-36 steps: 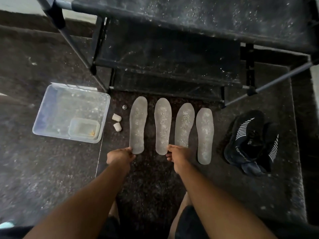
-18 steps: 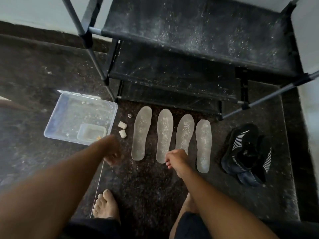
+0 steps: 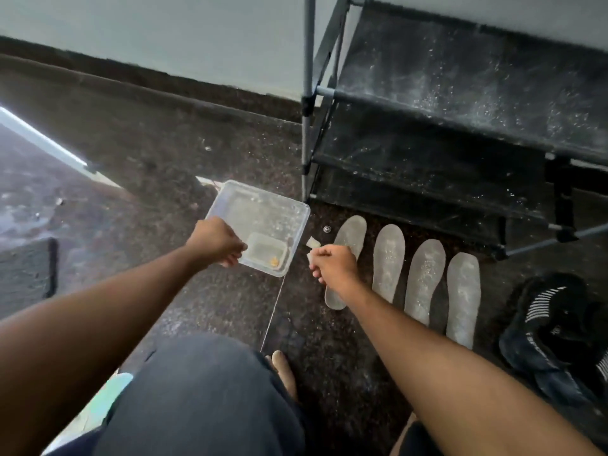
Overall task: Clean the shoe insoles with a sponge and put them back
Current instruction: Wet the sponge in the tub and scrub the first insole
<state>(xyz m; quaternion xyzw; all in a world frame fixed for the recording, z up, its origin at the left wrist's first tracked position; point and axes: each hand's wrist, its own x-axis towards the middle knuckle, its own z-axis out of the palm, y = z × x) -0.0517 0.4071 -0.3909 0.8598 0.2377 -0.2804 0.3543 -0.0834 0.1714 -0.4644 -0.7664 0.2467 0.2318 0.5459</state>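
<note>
Several pale, speckled insoles (image 3: 389,258) lie side by side on the dark floor in front of the shoe rack. Left of them are two small white sponge pieces; the far one (image 3: 312,241) lies free. My right hand (image 3: 332,263) is curled over the near piece (image 3: 309,256), of which only a corner shows at my fingertips, and it covers part of the leftmost insole (image 3: 352,230). My left hand (image 3: 217,240) grips the near left rim of the clear plastic tub (image 3: 263,200). A pair of black shoes (image 3: 556,330) lies at the right.
The black shoe rack (image 3: 460,126) stands behind the insoles, its grey leg (image 3: 307,93) close to the tub. A smaller container (image 3: 266,250) sits inside the tub. A small round metal bit (image 3: 326,229) lies by the sponges. My knee (image 3: 204,390) and bare foot (image 3: 284,366) are below.
My view swung left. My left hand moved from the insoles' heels to the tub's rim. My right hand left the insoles and went to the sponge pieces.
</note>
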